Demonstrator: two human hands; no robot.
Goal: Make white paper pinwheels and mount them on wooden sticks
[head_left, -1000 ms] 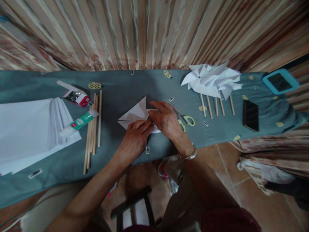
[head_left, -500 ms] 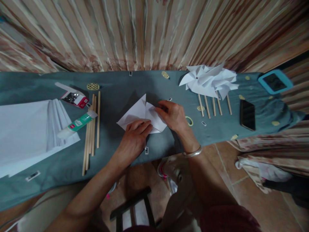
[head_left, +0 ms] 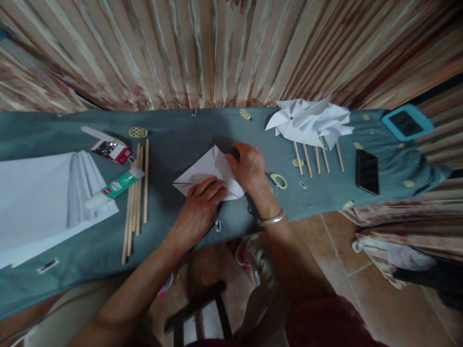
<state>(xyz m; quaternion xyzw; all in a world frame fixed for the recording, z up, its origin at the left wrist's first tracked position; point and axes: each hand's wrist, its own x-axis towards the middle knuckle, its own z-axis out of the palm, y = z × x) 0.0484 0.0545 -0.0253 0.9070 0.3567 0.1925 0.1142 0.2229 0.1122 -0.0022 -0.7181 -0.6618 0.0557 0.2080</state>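
A folded white sheet of paper (head_left: 213, 168) lies on the cloth in front of me, its corners turned inward and creases showing. My left hand (head_left: 204, 205) rests flat across its lower part, fingers stretched out and pressing it down. At the paper's upper right edge is my right hand (head_left: 249, 168), with thumb and curled fingers closed on the flap; the fingertips are partly hidden. Right of that hand lie scissors, of which a light green handle loop (head_left: 278, 181) shows. A silver bracelet circles my right wrist.
On the left are a paper stack (head_left: 36, 193), a glue tube (head_left: 117, 187), several wooden sticks (head_left: 146, 183) and a red-white box (head_left: 112, 148) of small metal pieces. To the right lie paper pinwheels (head_left: 307, 120) on sticks, a phone (head_left: 367, 172) and a blue-framed device (head_left: 407, 121).
The paper's raised upper flap has come down flatter. My right hand has shifted slightly left and up along the edge, uncovering more of the green handle. My left hand stays on the paper.
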